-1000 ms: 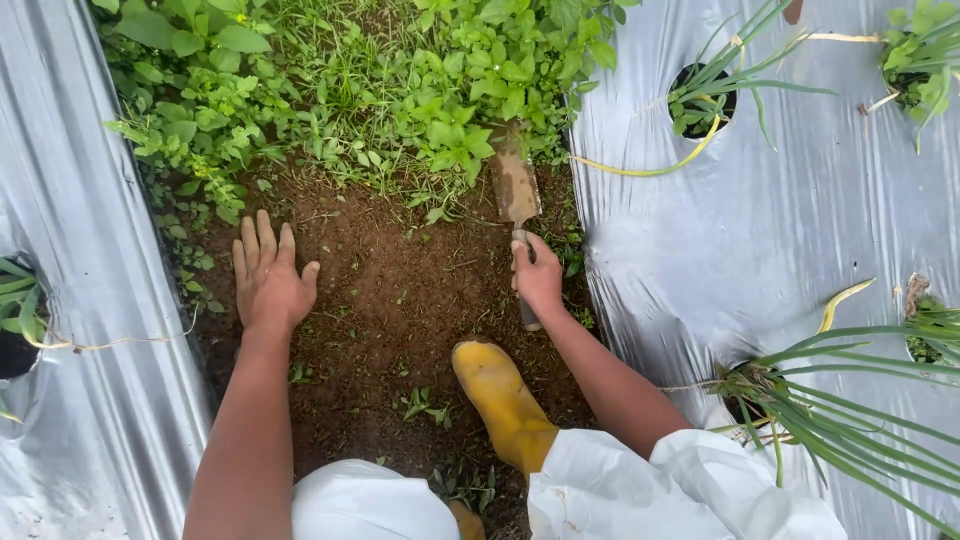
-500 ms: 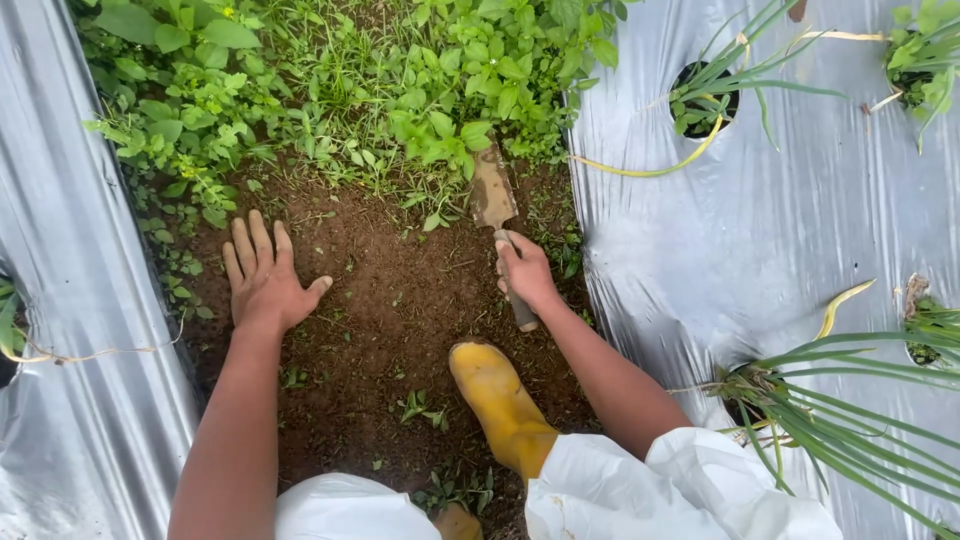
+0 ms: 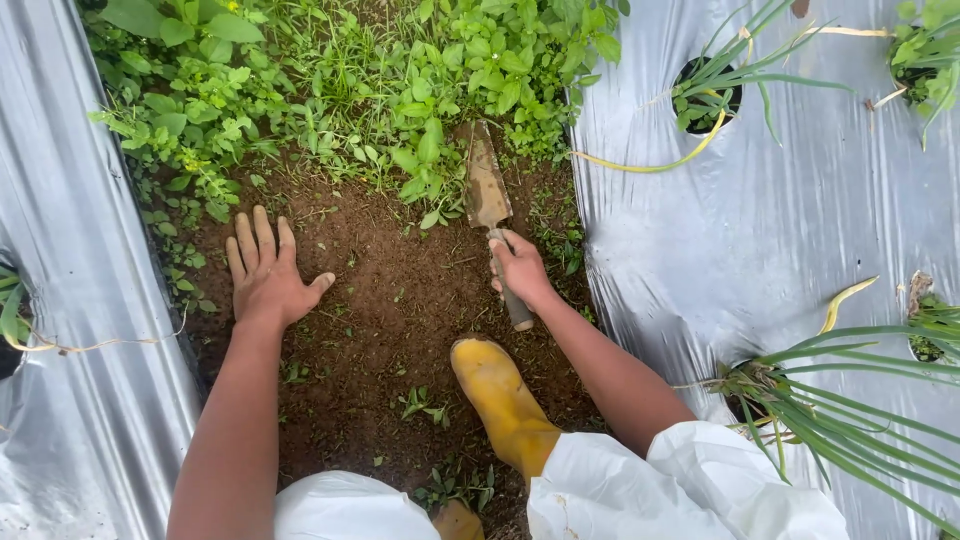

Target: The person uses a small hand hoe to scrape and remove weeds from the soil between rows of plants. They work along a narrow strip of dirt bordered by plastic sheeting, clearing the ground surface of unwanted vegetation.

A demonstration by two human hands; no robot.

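Under the weeds (image 3: 420,150), trowel (image 3: 487,190) tip, handle inside right hand (image 3: 520,268).

1. Left hand (image 3: 268,277): palm down, fingers straight and slightly spread, thumb angled out to the side; pressed flat.
2. Left forearm: bare, extended straight forward from lower frame, wrist in line with hand.
3. Right hand (image 3: 519,268): fingers curled tight in a closed fist grip, knuckles up, thumb wrapped over.
4. Right forearm: bare, angled inward from lower right; white sleeve bunched at the elbow.
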